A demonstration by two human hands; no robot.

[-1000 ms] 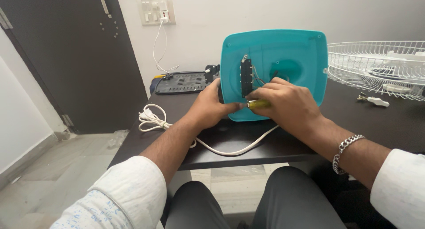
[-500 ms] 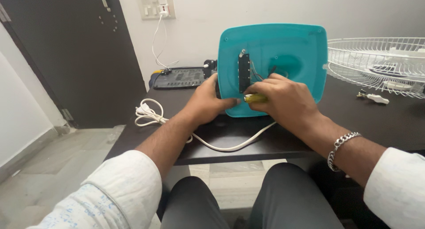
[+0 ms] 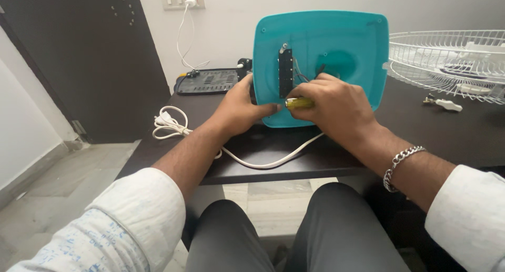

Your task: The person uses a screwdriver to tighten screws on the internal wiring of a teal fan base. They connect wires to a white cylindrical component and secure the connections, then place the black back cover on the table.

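Teal fan base (image 3: 342, 46) upright on tabletop (image 3: 447, 130), underside exposed. Right hand (image 3: 331, 106) fingers clamped on yellow screwdriver (image 3: 300, 103), tip at 9 o'clock beneath black switch strip (image 3: 285, 72); left hand (image 3: 242, 106) braces the edge, fingers curled. Grille (image 3: 447, 56) lies detached; base work appears unfinished.

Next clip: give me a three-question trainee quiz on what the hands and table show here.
1. True or false: the right hand holds a yellow-handled screwdriver.
2. What does the left hand steady? A) wire fan guard B) teal panel C) white cord
3. Fill in: the wire fan guard lies on the table's ____ side.

Key:
1. True.
2. B, the teal panel, standing on edge.
3. Right; the white cord lies on the left.
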